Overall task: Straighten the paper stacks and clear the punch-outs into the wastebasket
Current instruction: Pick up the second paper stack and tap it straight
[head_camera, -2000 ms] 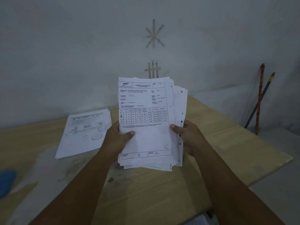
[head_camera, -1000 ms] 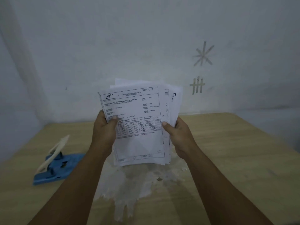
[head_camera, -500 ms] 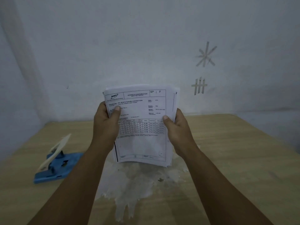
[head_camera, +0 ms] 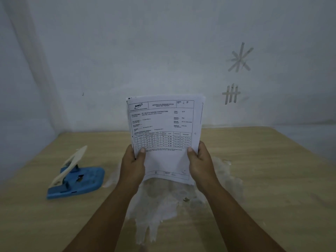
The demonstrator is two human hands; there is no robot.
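The paper stack (head_camera: 164, 140) is gripped upright between left hand (head_camera: 133, 165) and right hand (head_camera: 201, 164) (presumably for squaring its edges), the hole punch (head_camera: 75, 180) lying well left of the left hand.

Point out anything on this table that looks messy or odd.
A white, flaky smear spreads across the tan wooden table under the held stack of printed papers, running toward the near edge. The blue hole punch sits with its lever raised.
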